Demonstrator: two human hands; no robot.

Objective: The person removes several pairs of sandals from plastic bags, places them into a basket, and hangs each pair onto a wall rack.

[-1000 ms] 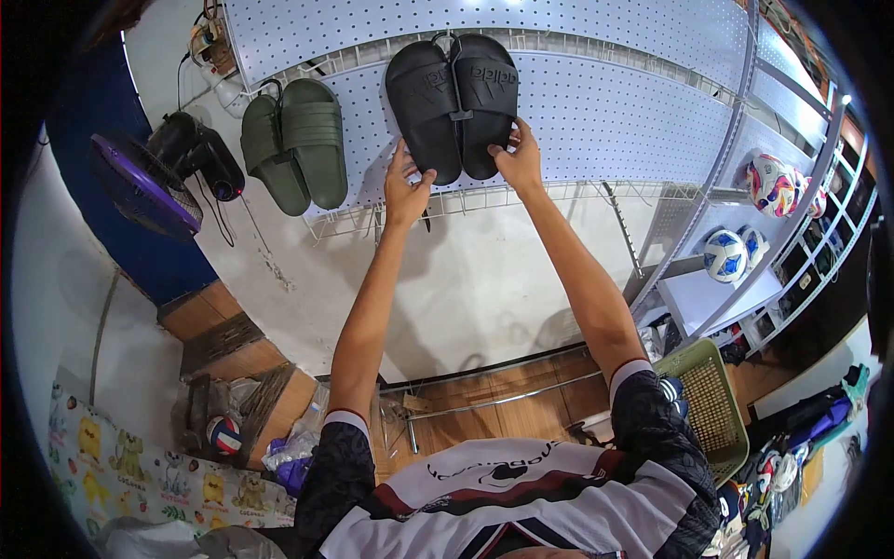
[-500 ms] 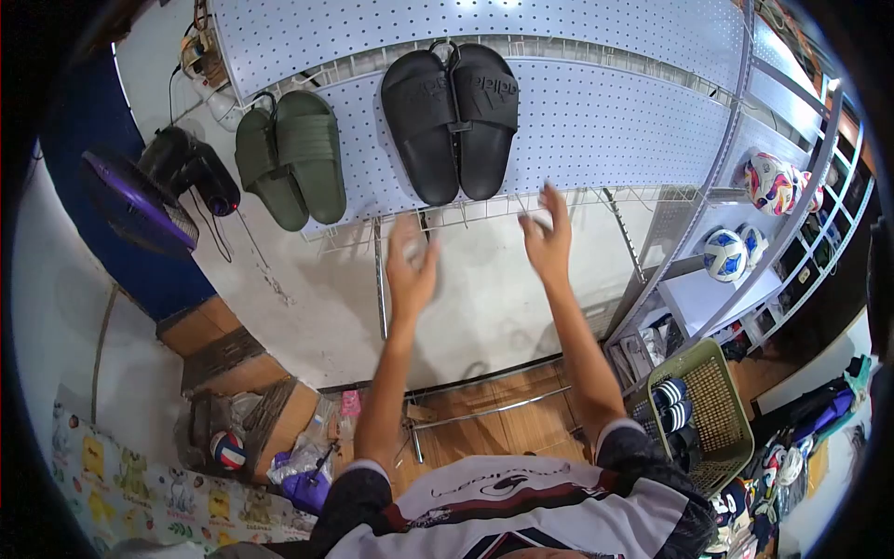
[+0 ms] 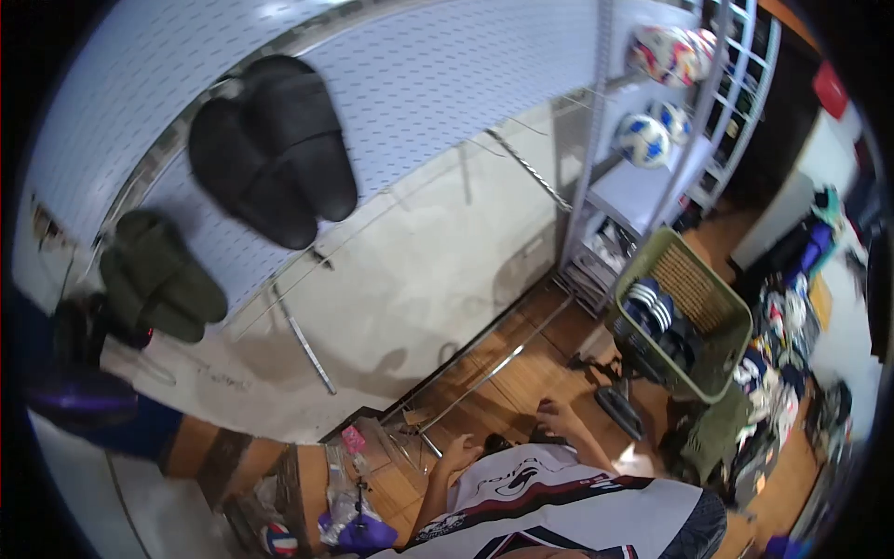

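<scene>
My left hand point(image 3: 458, 454) is low in front of my shirt, near the metal bar over the wooden floor; its fingers are slightly blurred. To its right, my right hand point(image 3: 556, 419) hovers in front of my body with its fingers apart and nothing in them. Black slides point(image 3: 275, 154) hang as a pair on the perforated panel point(image 3: 447, 74) at the upper left. Lower on the left hang green slides point(image 3: 160, 279). Both pairs are well away from my hands.
A green basket point(image 3: 729, 368) with striped slides point(image 3: 649, 306) stands at the right. Behind it a shelf point(image 3: 633, 194) carries balls point(image 3: 644, 140). Clothes point(image 3: 768, 373) lie heaped at the far right. A purple fan point(image 3: 82, 396) is at the left edge.
The view has swung right and tilted, so the slides sit further left and the basket looks nearer. Both hands have dropped from beneath the black slides to my body.
</scene>
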